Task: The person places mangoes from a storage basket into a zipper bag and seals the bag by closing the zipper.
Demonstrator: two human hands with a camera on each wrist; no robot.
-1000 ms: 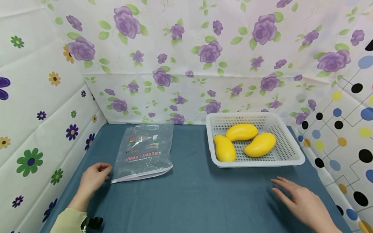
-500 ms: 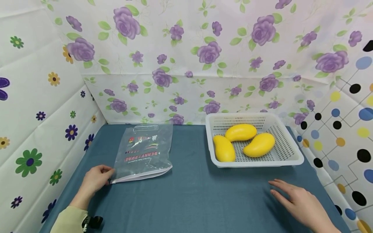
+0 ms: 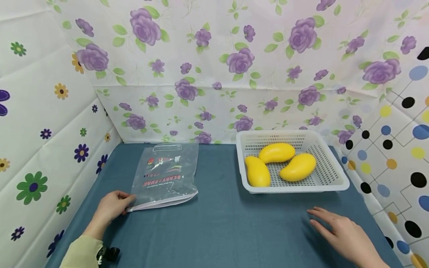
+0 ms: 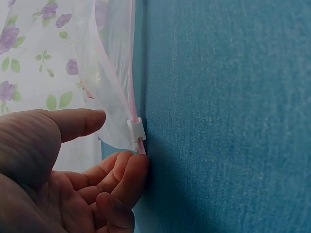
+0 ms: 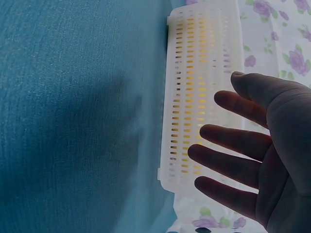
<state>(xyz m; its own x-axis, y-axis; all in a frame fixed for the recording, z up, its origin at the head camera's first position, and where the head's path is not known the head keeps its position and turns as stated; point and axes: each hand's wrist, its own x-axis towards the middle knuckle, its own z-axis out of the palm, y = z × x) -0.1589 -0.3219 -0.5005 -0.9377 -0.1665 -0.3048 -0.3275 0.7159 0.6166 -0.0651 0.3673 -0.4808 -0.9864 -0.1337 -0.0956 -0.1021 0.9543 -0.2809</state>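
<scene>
A clear zip bag (image 3: 167,171) with red print lies flat at the left of the table in the head view. My left hand (image 3: 115,206) is at its near left corner. In the left wrist view its fingertips (image 4: 136,165) touch the zip's end beside the white slider (image 4: 137,130), while the thumb (image 4: 82,121) stays apart from them. My right hand (image 3: 345,230) hovers over the table with fingers spread and holds nothing. A white plastic basket (image 3: 295,189) in front of it contains three yellow mangoes (image 3: 298,167).
Blue-green cloth (image 3: 218,227) covers the table. A purple-flowered sheet (image 3: 214,111) hangs along the back edge. Patterned sheets also border the left side (image 3: 50,149) and right side (image 3: 402,160).
My left hand has moved right, from beside the bag to its zip corner, the thumb now over the corner. My right hand has drifted slightly left. Bag and basket stay put.
</scene>
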